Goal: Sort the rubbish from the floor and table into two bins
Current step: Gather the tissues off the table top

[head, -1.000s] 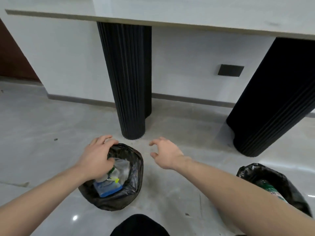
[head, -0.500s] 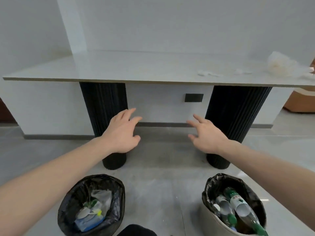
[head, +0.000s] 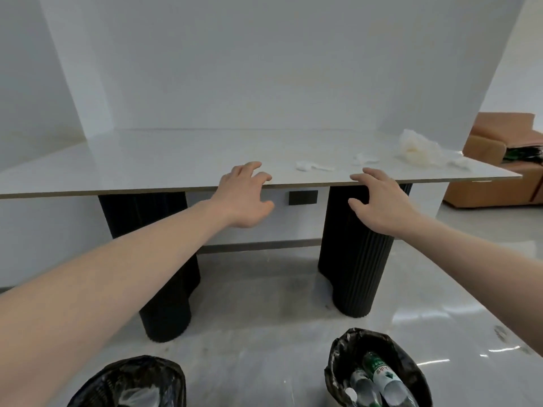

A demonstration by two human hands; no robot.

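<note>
Hovering at the table (head: pixel 147 160) front edge, left hand (head: pixel 245 198) and right hand (head: pixel 382 201), grips released, tissue scraps (head: pixel 311 165) just beyond.

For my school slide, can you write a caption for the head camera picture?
Both empty hands, left hand and right hand, reach toward crumpled white tissues on the pale stone table.

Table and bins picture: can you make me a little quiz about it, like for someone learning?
1. True or false: the left hand is holding a bottle.
2. Which bin holds the plastic bottles? A) the left bin B) the right bin
3. Fill in: the crumpled tissues and the clear plastic bag lie on the ____.

Key: 1 false, both it and the right hand are empty; 2 B; 3 table.
</note>
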